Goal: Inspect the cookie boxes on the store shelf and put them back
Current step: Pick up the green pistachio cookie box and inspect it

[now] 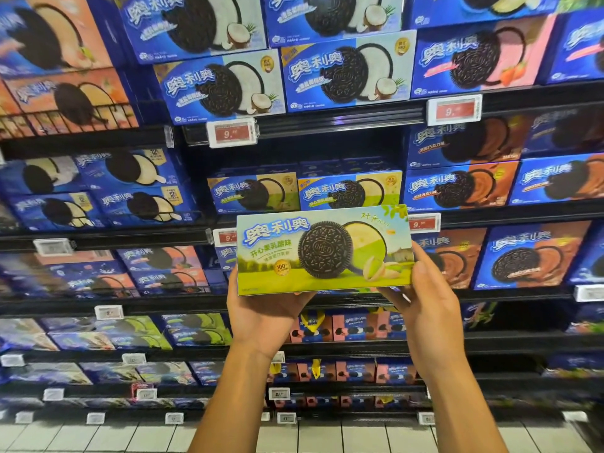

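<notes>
I hold a green pistachio cookie box (323,250) up in front of the shelves, its printed front facing me, level and landscape. My left hand (261,305) grips its lower left corner from below and behind. My right hand (425,289) grips the right end, thumb on the front edge. Just above and behind the box sit two matching blue-and-green boxes (349,191) on the shelf, with a dark gap over them.
Store shelves (294,300) filled with blue cookie boxes run across the whole view in several tiers. Price tags (232,134) clip to the shelf edges. Small pink packs (343,326) stand on lower shelves. White floor tiles (327,436) lie at the bottom.
</notes>
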Tool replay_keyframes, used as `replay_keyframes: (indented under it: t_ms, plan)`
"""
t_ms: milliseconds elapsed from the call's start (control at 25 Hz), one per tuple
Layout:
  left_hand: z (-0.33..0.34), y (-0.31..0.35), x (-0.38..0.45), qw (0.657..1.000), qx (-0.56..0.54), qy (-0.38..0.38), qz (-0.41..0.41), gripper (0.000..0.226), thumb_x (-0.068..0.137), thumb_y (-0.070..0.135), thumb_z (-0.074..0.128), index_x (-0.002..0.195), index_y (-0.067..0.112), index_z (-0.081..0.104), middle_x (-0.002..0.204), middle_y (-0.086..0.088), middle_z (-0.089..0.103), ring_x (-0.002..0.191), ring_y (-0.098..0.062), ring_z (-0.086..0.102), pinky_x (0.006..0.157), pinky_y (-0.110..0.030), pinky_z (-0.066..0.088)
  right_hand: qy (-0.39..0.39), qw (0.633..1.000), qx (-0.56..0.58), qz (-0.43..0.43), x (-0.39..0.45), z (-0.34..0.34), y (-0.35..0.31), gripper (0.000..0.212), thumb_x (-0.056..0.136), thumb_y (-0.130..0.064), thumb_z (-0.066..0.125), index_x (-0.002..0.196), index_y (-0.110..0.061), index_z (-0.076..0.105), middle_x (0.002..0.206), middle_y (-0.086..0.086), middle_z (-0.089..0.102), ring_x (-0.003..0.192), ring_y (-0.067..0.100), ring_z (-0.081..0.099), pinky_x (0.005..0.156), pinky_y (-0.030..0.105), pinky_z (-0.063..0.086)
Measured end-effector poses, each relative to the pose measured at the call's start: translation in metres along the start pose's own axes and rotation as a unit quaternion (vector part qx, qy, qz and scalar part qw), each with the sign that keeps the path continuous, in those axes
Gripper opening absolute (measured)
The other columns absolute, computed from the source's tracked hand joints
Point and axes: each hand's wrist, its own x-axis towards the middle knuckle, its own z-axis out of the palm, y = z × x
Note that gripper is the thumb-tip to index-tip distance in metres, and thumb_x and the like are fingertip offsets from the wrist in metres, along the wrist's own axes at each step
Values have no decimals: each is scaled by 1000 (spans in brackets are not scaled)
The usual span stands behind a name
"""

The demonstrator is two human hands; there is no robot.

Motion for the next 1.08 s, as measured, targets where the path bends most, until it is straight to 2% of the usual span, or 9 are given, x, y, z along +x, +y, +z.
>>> replay_keyframes:
  t_ms: [80, 160, 240, 360, 480, 640, 720, 840, 1080]
  plan:
    - [1, 0, -1, 1000, -2, -3, -6, 52, 100, 51, 38, 134, 20, 62, 144, -15, 55, 134, -41, 47, 111, -66, 30, 5, 1000, 5, 4, -1, -1, 0, 59, 88, -56, 53, 140, -30, 56, 118, -6, 74, 98, 11, 73, 77, 36, 39]
    - [1, 2, -4, 1000, -8, 21, -1, 48, 101, 47, 41, 131, 18, 64, 140, -15, 58, 128, -40, 54, 106, -64, 40, 17, 999, 28, 9, 0, -2, -1, 51, 91, -48, 52, 137, -29, 59, 115, -6, 75, 93, 11, 74, 75, 36, 41]
    - [0, 8, -4, 998, 8, 59, 12, 42, 100, 37, 44, 128, 16, 67, 132, -16, 64, 114, -35, 66, 90, -53, 54, 28, 998, 48, 11, 1, -5, -4, 46, 90, -45, 54, 132, -28, 63, 113, -4, 76, 94, 14, 74, 75, 39, 52]
    - [3, 18, -4, 991, 69, 109, 26, 51, 95, 30, 49, 144, 19, 50, 138, -15, 60, 107, -32, 68, 76, -41, 60, 34, 997, 68, 15, 2, -6, -11, 41, 91, -49, 53, 122, -28, 69, 113, -1, 76, 102, 15, 72, 79, 33, 62]
    - [4, 27, -6, 986, 118, 113, 17, 41, 104, 31, 37, 138, 17, 55, 131, -16, 65, 111, -33, 68, 78, -45, 60, 36, 994, 94, 49, 7, -5, -19, 35, 100, -43, 47, 113, -26, 74, 111, 0, 77, 101, 16, 73, 76, 29, 61]
    - [7, 41, -8, 974, 191, 120, -2, 42, 106, 36, 33, 131, 15, 60, 128, -16, 67, 95, -29, 73, 90, -57, 56, 34, 993, 92, 63, 12, 1, -26, 27, 102, -30, 53, 98, -29, 80, 105, -3, 78, 92, 10, 74, 73, 24, 60]
    - [11, 42, -9, 970, 206, 132, 3, 41, 105, 38, 35, 124, 17, 65, 125, -15, 69, 100, -30, 72, 90, -56, 56, 50, 991, 105, 66, 12, 3, -27, 28, 100, -31, 56, 89, -29, 82, 99, -3, 79, 88, 10, 75, 69, 23, 59]
    - [15, 38, -12, 969, 199, 146, 8, 38, 104, 37, 38, 112, 18, 70, 120, -14, 71, 103, -30, 70, 80, -50, 60, 65, 990, 109, 68, 10, 6, -26, 27, 100, -34, 56, 95, -21, 79, 98, 1, 79, 88, 13, 75, 68, 25, 60]
    - [19, 34, -15, 966, 208, 156, 7, 38, 101, 38, 42, 126, 15, 60, 123, -15, 69, 113, -33, 62, 71, -43, 60, 73, 989, 106, 76, 6, 4, -27, 25, 101, -35, 54, 98, -20, 74, 100, 2, 79, 94, 15, 74, 76, 30, 62]
